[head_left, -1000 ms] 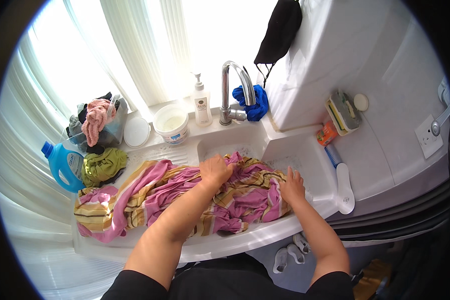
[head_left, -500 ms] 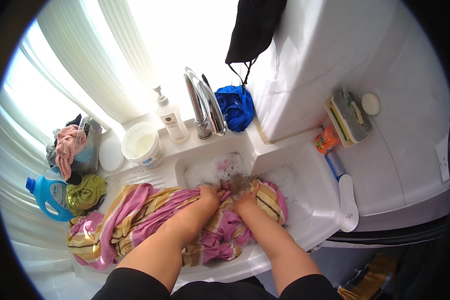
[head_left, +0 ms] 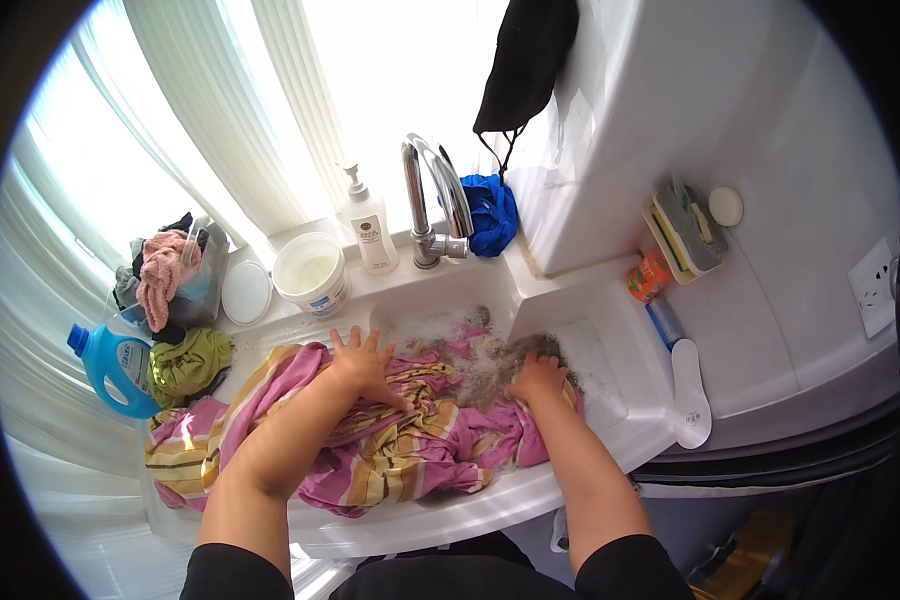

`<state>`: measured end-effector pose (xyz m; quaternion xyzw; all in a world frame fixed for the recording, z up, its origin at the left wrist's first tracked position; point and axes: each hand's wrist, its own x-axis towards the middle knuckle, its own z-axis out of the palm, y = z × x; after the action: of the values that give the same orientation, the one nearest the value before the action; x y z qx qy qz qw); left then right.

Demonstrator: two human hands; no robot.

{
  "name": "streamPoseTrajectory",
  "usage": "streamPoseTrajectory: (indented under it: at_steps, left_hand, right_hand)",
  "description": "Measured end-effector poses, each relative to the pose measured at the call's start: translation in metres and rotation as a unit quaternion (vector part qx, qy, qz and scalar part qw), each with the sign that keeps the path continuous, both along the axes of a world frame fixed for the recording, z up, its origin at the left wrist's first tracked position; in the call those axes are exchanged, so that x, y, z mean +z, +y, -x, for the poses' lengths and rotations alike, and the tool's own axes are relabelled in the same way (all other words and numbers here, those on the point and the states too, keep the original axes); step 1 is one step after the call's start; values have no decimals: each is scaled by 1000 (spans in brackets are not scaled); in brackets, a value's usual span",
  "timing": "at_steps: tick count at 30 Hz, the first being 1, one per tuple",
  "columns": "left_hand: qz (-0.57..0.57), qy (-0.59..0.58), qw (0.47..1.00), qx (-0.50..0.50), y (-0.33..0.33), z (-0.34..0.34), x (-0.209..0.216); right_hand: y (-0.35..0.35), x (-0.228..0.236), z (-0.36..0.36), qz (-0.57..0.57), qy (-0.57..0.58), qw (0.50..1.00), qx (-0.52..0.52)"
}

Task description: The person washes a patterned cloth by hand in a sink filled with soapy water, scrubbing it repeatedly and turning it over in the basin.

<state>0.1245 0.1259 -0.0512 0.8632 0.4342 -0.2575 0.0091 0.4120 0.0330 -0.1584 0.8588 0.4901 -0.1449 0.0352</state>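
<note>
A large wet cloth (head_left: 390, 470) with pink, yellow and brown stripes lies bunched across the washboard side and into the basin of a white sink (head_left: 660, 428). My left hand (head_left: 363, 372) has its fingers spread, over the top of the cloth near its middle. My right hand (head_left: 538, 380) is at the cloth's right part, at the edge of the soapy water (head_left: 605, 375); its fingers curl down on the fabric. Cloudy grey water and foam surround part of the cloth, so its sunken part is hidden.
Behind the sink stand a chrome faucet (head_left: 435, 205), a pump bottle (head_left: 372, 235), a white tub (head_left: 310, 275) and a bundled blue cloth (head_left: 490, 215). At left are a blue detergent jug (head_left: 120, 370), a green cloth (head_left: 190, 362) and a clothes-filled bin (head_left: 210, 265). A white brush (head_left: 690, 395) lies right.
My left hand has let go of the cloth, moved left and spread its fingers. My right hand has shifted right. The cloth's middle is spread differently, and the water beside it looks greyer.
</note>
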Motion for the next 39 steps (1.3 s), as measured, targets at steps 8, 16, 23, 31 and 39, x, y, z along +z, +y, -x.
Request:
streamPoseTrajectory:
  at_steps: [8, 16, 23, 31, 39]
  left_hand:
    - [-16, -258, 960, 111, -77, 96, 24]
    - [-158, -346, 914, 139, -119, 211, 81]
    - [-168, -187, 935, 248, -133, 283, 85]
    - [-166, -452, 847, 224, -50, 206, 56]
    - [111, -594, 712, 357, -28, 181, -1]
  right_hand:
    - [5, 69, 27, -124, 207, 969, 48]
    - [-9, 192, 106, -391, 326, 847, 154]
    - [-25, 182, 207, -376, 314, 790, 368]
    - [43, 132, 258, -184, 299, 902, 253]
    - [52, 115, 262, 12, 482, 825, 294]
